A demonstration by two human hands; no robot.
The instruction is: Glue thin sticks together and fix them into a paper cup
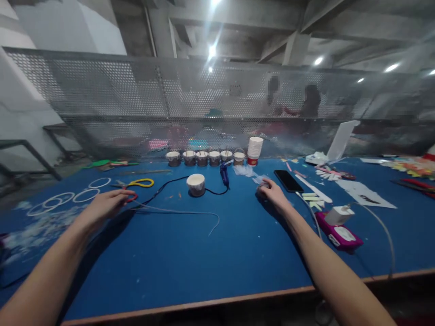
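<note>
My left hand (pixel 110 203) reaches to the red handle of the scissors (pixel 132 196) on the left of the blue table; its fingers are close together at the handle, and whether they grip it is unclear. A pair of yellow-handled scissors (pixel 141 183) lies just beyond. My right hand (pixel 272 194) has its fingers bent around a small dark roundish thing (pixel 261 190) left of the black phone (pixel 288 181). Between the hands stands a white paper cup with a dark lower wrap (pixel 196 184). A thin grey cord (pixel 180 211) lies in front of it.
Several wrapped cups (pixel 201 158) line the back edge beside stacked white cups (pixel 255 148). A blue glue gun (pixel 224 174) trails a black cable. White rings (pixel 86 195) lie left; a purple power strip (pixel 340 233) sits right. A mesh partition (pixel 190 104) rises behind.
</note>
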